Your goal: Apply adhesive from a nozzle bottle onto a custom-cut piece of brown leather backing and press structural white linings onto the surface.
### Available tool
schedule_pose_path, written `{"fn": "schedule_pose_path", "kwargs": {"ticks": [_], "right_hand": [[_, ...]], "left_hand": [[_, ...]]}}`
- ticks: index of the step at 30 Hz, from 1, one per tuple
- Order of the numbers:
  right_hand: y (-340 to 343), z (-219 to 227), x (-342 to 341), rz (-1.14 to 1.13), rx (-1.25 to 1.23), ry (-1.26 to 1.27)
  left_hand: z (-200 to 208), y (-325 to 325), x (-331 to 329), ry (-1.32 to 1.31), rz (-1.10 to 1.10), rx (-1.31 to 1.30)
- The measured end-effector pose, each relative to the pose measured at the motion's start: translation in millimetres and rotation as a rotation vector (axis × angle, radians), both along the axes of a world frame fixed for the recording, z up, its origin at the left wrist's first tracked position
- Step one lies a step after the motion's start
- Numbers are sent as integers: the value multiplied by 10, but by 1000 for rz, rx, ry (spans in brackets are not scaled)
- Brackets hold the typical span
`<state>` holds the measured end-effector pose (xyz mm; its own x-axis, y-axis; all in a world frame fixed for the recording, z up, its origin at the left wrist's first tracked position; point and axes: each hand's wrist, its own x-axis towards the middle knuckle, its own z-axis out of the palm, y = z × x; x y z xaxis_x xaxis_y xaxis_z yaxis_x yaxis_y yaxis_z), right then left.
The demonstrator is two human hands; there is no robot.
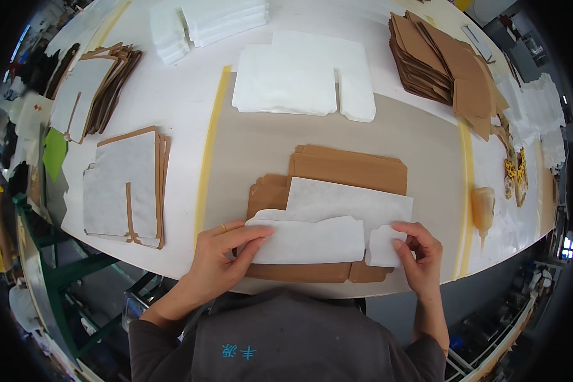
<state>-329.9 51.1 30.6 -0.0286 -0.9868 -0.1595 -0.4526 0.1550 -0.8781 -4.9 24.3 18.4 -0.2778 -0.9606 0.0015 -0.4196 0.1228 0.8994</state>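
A white sheet (350,197) of thin paper-like lining lies over a stack of brown cut pieces (344,164) at the near side of the table. Its near part appears bent back over itself, and a narrow slit sets off a small flap at the right. With thumb and fingers, my left hand (226,251) pinches the sheet's left corner. My right hand (420,251) grips the flap's right edge between thumb and fingertips. Brown edges show behind and in front of the sheet.
White cut sheets (286,76) lie beyond the stack. Lined brown pieces (121,184) sit at left, with another pile (95,89) behind. Brown pieces (436,63) are piled at far right. A bottle of amber liquid (483,207) lies by the right yellow tape (466,191).
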Motion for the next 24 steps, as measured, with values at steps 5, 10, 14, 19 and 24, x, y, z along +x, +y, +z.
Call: {"fn": "schedule_pose_path", "kwargs": {"ticks": [5,10,14,19,24], "right_hand": [[-157,-66,-23,-11,7,4],[-322,-108,-26,6,1,20],[-416,-163,1,-15,14,-3],[-431,-170,-9,-4,44,38],[-434,-176,-6,9,37,64]], "left_hand": [[-12,-69,-72,-48,75,30],[-6,-225,-107,-97,93,-51],[-17,-299,-131,-116,120,-13],[-48,-291,-103,-146,68,-61],[-34,-278,-153,-104,119,18]]}}
